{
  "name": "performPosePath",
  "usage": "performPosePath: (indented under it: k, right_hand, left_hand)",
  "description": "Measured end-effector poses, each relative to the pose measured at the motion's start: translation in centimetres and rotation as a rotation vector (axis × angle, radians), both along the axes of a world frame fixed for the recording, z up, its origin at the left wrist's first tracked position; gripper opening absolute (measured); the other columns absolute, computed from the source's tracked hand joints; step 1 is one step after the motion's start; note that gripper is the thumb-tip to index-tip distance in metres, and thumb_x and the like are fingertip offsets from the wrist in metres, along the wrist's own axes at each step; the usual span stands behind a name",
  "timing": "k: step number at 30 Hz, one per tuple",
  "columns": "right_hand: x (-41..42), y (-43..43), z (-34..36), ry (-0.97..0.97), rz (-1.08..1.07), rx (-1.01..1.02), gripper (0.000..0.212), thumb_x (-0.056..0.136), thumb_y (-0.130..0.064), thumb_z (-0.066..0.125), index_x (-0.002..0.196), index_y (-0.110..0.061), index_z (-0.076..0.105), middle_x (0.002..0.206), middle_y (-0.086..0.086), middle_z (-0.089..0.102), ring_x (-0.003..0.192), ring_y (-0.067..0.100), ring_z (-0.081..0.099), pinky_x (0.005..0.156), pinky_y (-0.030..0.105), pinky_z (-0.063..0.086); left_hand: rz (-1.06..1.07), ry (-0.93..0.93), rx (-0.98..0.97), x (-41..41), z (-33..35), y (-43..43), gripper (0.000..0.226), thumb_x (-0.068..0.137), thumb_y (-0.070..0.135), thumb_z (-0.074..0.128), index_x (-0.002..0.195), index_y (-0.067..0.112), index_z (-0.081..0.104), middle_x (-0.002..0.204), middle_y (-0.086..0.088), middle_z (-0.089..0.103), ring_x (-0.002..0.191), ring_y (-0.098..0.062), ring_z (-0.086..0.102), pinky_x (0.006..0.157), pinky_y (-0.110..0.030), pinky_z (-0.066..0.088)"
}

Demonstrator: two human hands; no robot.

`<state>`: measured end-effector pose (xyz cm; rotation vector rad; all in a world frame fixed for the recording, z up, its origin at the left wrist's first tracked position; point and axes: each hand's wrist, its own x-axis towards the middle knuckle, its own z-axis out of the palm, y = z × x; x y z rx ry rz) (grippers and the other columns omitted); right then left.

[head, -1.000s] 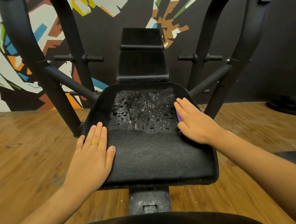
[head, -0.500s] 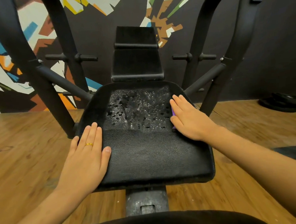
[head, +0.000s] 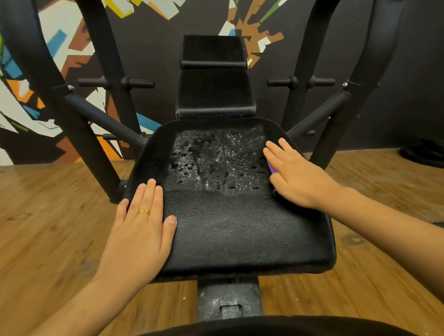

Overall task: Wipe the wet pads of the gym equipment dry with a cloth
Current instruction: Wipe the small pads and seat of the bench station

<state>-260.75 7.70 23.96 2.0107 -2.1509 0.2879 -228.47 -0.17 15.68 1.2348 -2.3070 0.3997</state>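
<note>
So the seat pad (head: 232, 232) of this gym machine is only part dry. The far half is covered in water droplets (head: 210, 163), beaded up and shiny, while the near half looks matte and mostly dry. The right hand (head: 296, 173) lies flat on the right edge of the wet patch, fingers straight and close together, pressing down on a purple cloth (head: 271, 168). Only a thin sliver of the cloth peeks out under the hand, so I can't tell how big or how folded it is. The left hand (head: 141, 230), with a gold ring (head: 143, 212) on it, rests palm-down on the pad's near-left edge, fingers together and thumb out to the side, holding nothing.

My guess on handling: the cloth is soft and light, so a flat palm works better than a pinch, since that keeps it spread and stops it bunching. The pad's pebbled vinyl looks slick where wet, so the cloth may skate and just push water around unless the pressure stays even. The seat looks firm and fixed to the machine, so the left hand is probably just there to lean on.

The upright back pad (head: 215, 95) behind it is too dark to tell whether it's wet.
</note>
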Motion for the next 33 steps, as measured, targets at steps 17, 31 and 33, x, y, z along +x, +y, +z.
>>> performPosePath:
  k: [17,31,33]
  right_hand:
    - [-1.6,-3.2,0.9,-0.050,-0.016,-0.018,0.063,0.104,-0.026,0.032,0.161,-0.008,0.011,0.170,0.004,0.002,0.156,0.025,-0.005,0.126,0.037,0.003]
    - [-3.1,-10.2,4.6,-0.053,-0.070,-0.048,0.057,0.106,-0.023,0.032,0.158,-0.002,0.021,0.168,0.009,0.013,0.155,0.036,-0.002,0.125,0.045,0.012]
    - [-2.7,-9.2,3.6,-0.041,-0.060,-0.067,0.057,0.105,-0.023,0.033,0.157,-0.002,0.023,0.167,0.011,0.016,0.154,0.037,0.000,0.125,0.045,0.012]
  left_hand:
    - [0.000,-0.004,-0.020,0.0,-0.1,0.1,0.070,0.102,0.046,0.020,0.154,0.001,0.035,0.163,-0.015,0.030,0.151,-0.028,0.028,0.118,-0.051,0.028]
    - [0.003,-0.012,-0.043,-0.1,-0.4,-0.3,0.070,0.103,0.046,0.021,0.152,0.001,0.039,0.161,-0.015,0.033,0.149,-0.028,0.032,0.116,-0.050,0.027]
    - [0.002,-0.013,-0.036,0.0,-0.4,-0.3,0.070,0.103,0.046,0.020,0.153,0.001,0.038,0.161,-0.015,0.033,0.150,-0.028,0.031,0.117,-0.049,0.026]
